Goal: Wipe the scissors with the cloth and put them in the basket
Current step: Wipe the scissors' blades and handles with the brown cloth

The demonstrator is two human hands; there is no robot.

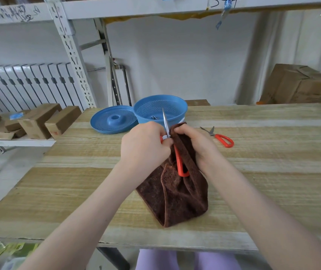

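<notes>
The left hand point(144, 145) is curled round a pair of scissors point(179, 162), near where the blades meet the orange handle. The shiny blades point up and away, toward the basket. The orange handle hangs down toward the person and lies against the brown cloth point(175, 197).

The right hand point(196, 143) pinches the top of the cloth, just beside the blades. The cloth hangs down from that hand, and its bottom rests on the table point(77, 182), in the middle and near the front edge.

The blue basket point(175, 118) stands at the far edge of the table, about in the middle. A small shiny thing lies inside it, but I cannot tell what it is. A round blue lid point(105, 121) lies flat just left of the basket, touching it.

A second pair of scissors point(224, 140) with an orange handle lies flat on the table, to the right of the hands.

Brown boxes point(36, 121) sit on a low shelf past the table's left edge.
</notes>
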